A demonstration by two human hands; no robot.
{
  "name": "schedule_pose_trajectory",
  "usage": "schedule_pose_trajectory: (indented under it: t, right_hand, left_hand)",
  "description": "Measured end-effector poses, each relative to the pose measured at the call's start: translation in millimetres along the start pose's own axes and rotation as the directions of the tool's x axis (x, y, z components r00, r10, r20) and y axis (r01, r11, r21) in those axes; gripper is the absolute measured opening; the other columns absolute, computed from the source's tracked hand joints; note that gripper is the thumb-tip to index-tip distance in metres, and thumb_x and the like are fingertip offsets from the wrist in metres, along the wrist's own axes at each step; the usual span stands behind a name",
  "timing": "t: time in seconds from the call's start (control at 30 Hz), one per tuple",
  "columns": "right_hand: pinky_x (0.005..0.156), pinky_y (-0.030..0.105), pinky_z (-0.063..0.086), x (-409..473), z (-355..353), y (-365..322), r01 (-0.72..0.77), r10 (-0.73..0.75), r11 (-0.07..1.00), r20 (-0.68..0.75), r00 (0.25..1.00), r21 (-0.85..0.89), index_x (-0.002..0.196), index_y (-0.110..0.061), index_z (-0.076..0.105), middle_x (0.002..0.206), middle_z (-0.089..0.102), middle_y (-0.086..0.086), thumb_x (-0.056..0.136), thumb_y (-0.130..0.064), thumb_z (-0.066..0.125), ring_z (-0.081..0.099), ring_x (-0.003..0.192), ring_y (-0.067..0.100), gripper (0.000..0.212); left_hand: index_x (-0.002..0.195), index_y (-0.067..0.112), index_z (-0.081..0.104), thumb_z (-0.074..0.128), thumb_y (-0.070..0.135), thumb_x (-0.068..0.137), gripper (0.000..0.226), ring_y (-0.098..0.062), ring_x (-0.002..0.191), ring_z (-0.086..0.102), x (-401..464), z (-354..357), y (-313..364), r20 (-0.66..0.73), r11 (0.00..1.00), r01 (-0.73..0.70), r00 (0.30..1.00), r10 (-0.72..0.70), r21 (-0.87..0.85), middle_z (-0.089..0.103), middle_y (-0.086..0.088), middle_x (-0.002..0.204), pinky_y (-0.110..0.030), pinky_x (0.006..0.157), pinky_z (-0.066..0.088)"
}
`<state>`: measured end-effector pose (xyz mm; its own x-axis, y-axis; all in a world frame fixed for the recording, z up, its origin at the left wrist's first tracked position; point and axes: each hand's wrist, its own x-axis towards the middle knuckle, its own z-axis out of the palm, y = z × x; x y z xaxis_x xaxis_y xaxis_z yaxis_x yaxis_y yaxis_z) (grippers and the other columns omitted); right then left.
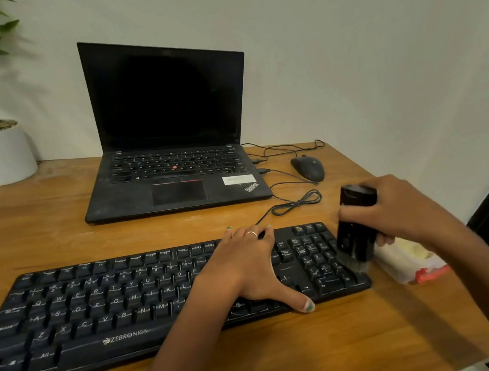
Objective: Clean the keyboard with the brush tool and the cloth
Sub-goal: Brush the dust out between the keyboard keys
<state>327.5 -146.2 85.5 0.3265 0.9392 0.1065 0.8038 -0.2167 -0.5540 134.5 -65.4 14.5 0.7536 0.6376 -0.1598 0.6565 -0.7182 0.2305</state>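
Keyboard [121, 306], black, lies on the wooden desk [48, 218] in front of the person, w/ its right end near the desk edge. Left hand [247, 269] rests flat on the keys, fingers straight and spread. Right hand [399, 211] grips the black brush tool [356, 225] upright, bristles touching the numpad keys at the keyboard's right end. Behind: 1 open laptop [168, 126], 1 mouse [307, 168].

Matt black plastic keyboard [127, 305], glossy black brush tool [356, 225], smooth varnished wood desk [32, 220]
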Motion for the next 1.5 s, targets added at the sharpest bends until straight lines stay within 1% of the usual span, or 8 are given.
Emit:
schedule_pose_trajectory:
  t: [0.13,0.3,0.43,0.63,0.77,0.93,1.07,1.5]
  right_hand:
    - [0.053,0.030,0.052,0,30,-4,0.125,-0.102,0.989,-0.243,0.965,0.079,0.078,-0.015,0.059,0.069,0.063,0.002,0.082,-0.030,0.065,0.061,0.062,0.015,0.017]
    - [0.038,0.019,0.043,13,19,-7,0.054,-0.052,0.998,-0.027,0.998,0.043,0.085,-0.008,0.061,0.066,0.064,0.004,0.082,-0.026,0.066,0.058,0.045,0.008,0.018]
    - [0.057,0.030,0.053,19,34,-9,0.136,-0.108,0.986,-0.241,0.964,0.102,0.086,-0.012,0.058,0.076,0.064,0.004,0.084,-0.029,0.065,0.061,0.065,0.015,0.018]
    - [0.040,0.019,0.044,23,19,-12,0.027,-0.027,0.999,0.004,1.000,0.028,0.087,-0.008,0.060,0.068,0.065,0.006,0.083,-0.027,0.065,0.055,0.040,0.006,0.020]
    - [0.054,0.029,0.049,16,44,-13,0.186,-0.188,0.982,-0.217,0.958,-0.031,0.082,-0.011,0.060,0.068,0.062,0.003,0.081,-0.032,0.065,0.060,0.063,0.016,0.022]
    - [0.044,0.019,0.045,21,25,-18,0.119,-0.119,0.992,0.005,0.993,-0.033,0.083,-0.013,0.060,0.066,0.062,-0.001,0.081,-0.029,0.066,0.059,0.049,0.007,0.018]
    - [0.051,0.022,0.043,18,38,-15,0.162,-0.161,0.987,-0.176,0.971,-0.012,0.078,-0.011,0.060,0.066,0.060,0.000,0.081,-0.030,0.066,0.057,0.059,0.013,0.020]
    - [0.045,0.025,0.045,12,30,-9,0.075,-0.074,0.997,-0.037,0.997,0.014,0.076,-0.008,0.060,0.064,0.063,0.006,0.082,-0.027,0.065,0.059,0.051,0.015,0.021]
  left_hand:
    - [0.155,0.014,-0.001,0.061,0.082,0.064,0.130,-0.023,0.149,-0.003,0,1,-1,-0.003,1.000,0.003,1.000,-0.003,0.001,-0.003,-0.004,0.163,-0.042,0.119,-0.006]
    - [0.155,0.014,-0.001,0.061,0.082,0.064,0.129,-0.023,0.149,-0.003,0,-1,1,0.000,1.000,0.004,1.000,-0.004,0.002,-0.003,-0.004,0.163,-0.042,0.119,-0.005]
    - [0.155,0.014,-0.001,0.061,0.082,0.064,0.129,-0.024,0.149,-0.003,-1,-1,1,-0.002,1.000,0.007,1.000,-0.007,0.002,-0.003,-0.004,0.163,-0.042,0.119,-0.004]
    - [0.155,0.013,0.000,0.061,0.081,0.065,0.128,-0.024,0.149,-0.002,-2,-3,2,-0.005,1.000,0.004,1.000,-0.004,-0.002,-0.002,-0.003,0.163,-0.042,0.119,-0.002]
    - [0.155,0.014,0.000,0.062,0.081,0.065,0.128,-0.024,0.149,-0.001,-3,-3,2,0.002,1.000,0.010,1.000,-0.010,0.002,-0.002,-0.003,0.163,-0.041,0.119,-0.001]
    - [0.155,0.014,0.000,0.061,0.081,0.065,0.128,-0.024,0.149,-0.002,-3,-3,2,0.002,1.000,0.009,1.000,-0.009,-0.001,-0.002,-0.003,0.163,-0.042,0.119,-0.002]
    - [0.155,0.014,0.000,0.061,0.081,0.065,0.128,-0.024,0.149,-0.002,-3,-3,2,-0.001,1.000,0.010,1.000,-0.010,0.000,-0.002,-0.003,0.163,-0.042,0.119,-0.003]
    - [0.155,0.014,0.001,0.062,0.080,0.064,0.128,-0.023,0.149,-0.001,-2,-2,2,-0.008,1.000,0.004,1.000,-0.004,-0.010,-0.001,-0.002,0.163,-0.042,0.119,-0.003]
